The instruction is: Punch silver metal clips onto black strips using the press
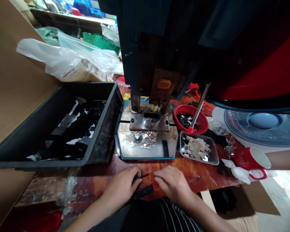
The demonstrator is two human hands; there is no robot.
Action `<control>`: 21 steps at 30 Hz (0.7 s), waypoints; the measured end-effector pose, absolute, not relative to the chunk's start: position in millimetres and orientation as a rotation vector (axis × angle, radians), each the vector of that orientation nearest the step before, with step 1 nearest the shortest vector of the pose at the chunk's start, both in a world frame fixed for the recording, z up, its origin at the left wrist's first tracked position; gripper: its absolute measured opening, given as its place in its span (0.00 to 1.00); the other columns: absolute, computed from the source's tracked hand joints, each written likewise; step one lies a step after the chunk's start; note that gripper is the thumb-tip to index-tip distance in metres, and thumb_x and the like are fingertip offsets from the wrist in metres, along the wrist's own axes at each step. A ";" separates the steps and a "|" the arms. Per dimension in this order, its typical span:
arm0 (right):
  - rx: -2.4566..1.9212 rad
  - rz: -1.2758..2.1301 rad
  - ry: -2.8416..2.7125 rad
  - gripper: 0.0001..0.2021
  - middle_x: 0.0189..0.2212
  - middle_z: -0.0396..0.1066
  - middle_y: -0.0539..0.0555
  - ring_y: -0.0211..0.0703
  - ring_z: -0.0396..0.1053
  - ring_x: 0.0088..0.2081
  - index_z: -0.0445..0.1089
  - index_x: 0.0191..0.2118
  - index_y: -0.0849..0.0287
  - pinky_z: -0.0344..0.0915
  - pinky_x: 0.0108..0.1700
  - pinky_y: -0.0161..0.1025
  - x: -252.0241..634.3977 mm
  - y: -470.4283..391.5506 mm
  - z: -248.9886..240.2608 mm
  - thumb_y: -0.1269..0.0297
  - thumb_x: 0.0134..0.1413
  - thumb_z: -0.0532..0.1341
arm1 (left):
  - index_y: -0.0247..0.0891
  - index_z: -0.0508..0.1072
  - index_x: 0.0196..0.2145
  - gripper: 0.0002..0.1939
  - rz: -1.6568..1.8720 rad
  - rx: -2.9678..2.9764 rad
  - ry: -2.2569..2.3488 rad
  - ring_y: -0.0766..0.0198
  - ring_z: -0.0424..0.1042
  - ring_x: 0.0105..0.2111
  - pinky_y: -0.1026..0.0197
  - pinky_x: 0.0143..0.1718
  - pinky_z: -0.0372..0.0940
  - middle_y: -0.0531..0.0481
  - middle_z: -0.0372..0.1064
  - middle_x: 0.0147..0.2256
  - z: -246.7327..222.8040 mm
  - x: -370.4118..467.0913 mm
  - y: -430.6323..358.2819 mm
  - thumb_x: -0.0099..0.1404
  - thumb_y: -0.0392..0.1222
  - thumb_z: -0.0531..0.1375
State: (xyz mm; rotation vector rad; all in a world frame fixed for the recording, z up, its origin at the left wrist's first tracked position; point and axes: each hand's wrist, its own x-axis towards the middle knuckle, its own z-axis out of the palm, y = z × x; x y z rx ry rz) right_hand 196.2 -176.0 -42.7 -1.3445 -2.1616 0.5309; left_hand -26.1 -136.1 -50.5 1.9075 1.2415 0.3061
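Note:
My left hand is closed, thumb against fingers, on a thin dark strip that points right. My right hand sits a short way to the right, its fingers and thumb drawn together; whatever they may hold is too small to make out. On the table edge below and between both hands lies a flat black strip. Beyond the hands stands a press with a metal die. Many small shiny metal pieces are heaped on its base plate, with another black strip to their right.
A large black bin with dark and pale scraps stands left. To the right are a red basket of dark parts, a clear tray of flat metal pieces, a red mug and a blue-grey fan. Plastic bags lie behind.

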 end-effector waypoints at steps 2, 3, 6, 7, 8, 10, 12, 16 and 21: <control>-1.395 0.667 -2.056 0.10 0.31 0.73 0.53 0.42 0.69 0.32 0.71 0.44 0.56 0.66 0.37 0.39 186.2 -180.4 -48.6 0.66 0.59 0.55 | 0.42 0.72 0.34 0.06 0.400 1.746 1.227 0.57 0.71 0.36 0.57 0.40 0.62 0.50 0.73 0.34 -46.0 -22.8 -134.8 0.60 0.42 0.56; -1.424 0.707 -1.982 0.11 0.31 0.73 0.53 0.42 0.69 0.32 0.70 0.46 0.56 0.67 0.37 0.39 182.4 -181.3 -50.9 0.66 0.59 0.55 | 0.42 0.73 0.36 0.08 0.449 1.646 1.229 0.58 0.71 0.37 0.57 0.41 0.62 0.50 0.73 0.35 -42.1 -20.4 -133.5 0.60 0.42 0.56; -1.481 0.754 -1.788 0.15 0.33 0.72 0.53 0.41 0.69 0.34 0.67 0.50 0.56 0.68 0.39 0.38 177.2 -180.3 -52.5 0.65 0.58 0.55 | 0.39 0.73 0.41 0.13 0.548 1.268 1.208 0.60 0.72 0.32 0.58 0.38 0.66 0.49 0.73 0.31 -26.3 -12.1 -127.6 0.58 0.43 0.58; -1.489 0.761 -1.745 0.15 0.34 0.72 0.54 0.41 0.69 0.34 0.67 0.51 0.55 0.69 0.39 0.38 177.4 -179.3 -51.4 0.65 0.58 0.55 | 0.38 0.73 0.41 0.14 0.565 1.146 1.191 0.61 0.72 0.31 0.59 0.36 0.66 0.49 0.73 0.31 -20.6 -9.6 -125.5 0.57 0.43 0.59; -1.492 0.764 -1.714 0.16 0.34 0.72 0.54 0.40 0.69 0.34 0.67 0.51 0.55 0.69 0.39 0.38 178.4 -178.4 -49.9 0.65 0.58 0.55 | 0.37 0.73 0.42 0.15 0.582 1.043 1.175 0.61 0.72 0.30 0.60 0.34 0.67 0.49 0.73 0.31 -15.4 -7.4 -123.5 0.56 0.43 0.60; -1.479 0.749 -1.694 0.17 0.35 0.72 0.54 0.40 0.69 0.33 0.66 0.52 0.55 0.69 0.38 0.38 182.1 -176.9 -46.4 0.64 0.57 0.56 | 0.36 0.73 0.42 0.16 0.617 0.903 1.161 0.63 0.73 0.31 0.61 0.34 0.67 0.48 0.74 0.33 -7.0 -4.7 -120.7 0.55 0.42 0.61; -1.458 0.695 -1.731 0.18 0.36 0.72 0.55 0.42 0.70 0.35 0.65 0.53 0.55 0.70 0.39 0.40 186.4 -176.1 -43.9 0.63 0.56 0.58 | 0.36 0.74 0.42 0.16 0.650 0.822 1.160 0.64 0.73 0.31 0.63 0.33 0.67 0.48 0.75 0.33 -2.4 -4.0 -119.8 0.55 0.41 0.62; -1.403 0.534 -1.821 0.16 0.39 0.74 0.57 0.47 0.70 0.40 0.68 0.49 0.54 0.68 0.42 0.44 190.3 -174.4 -41.6 0.63 0.53 0.61 | 0.36 0.75 0.43 0.17 0.675 0.745 1.149 0.65 0.73 0.31 0.65 0.33 0.67 0.49 0.75 0.32 -1.2 -5.6 -121.6 0.54 0.41 0.64; -1.442 0.618 -1.703 0.08 0.28 0.73 0.53 0.41 0.68 0.30 0.73 0.36 0.57 0.65 0.34 0.38 183.0 -169.4 -32.1 0.62 0.58 0.57 | 0.36 0.77 0.39 0.14 0.686 0.778 1.114 0.63 0.73 0.33 0.63 0.34 0.67 0.46 0.76 0.34 -1.6 -6.2 -123.2 0.56 0.45 0.63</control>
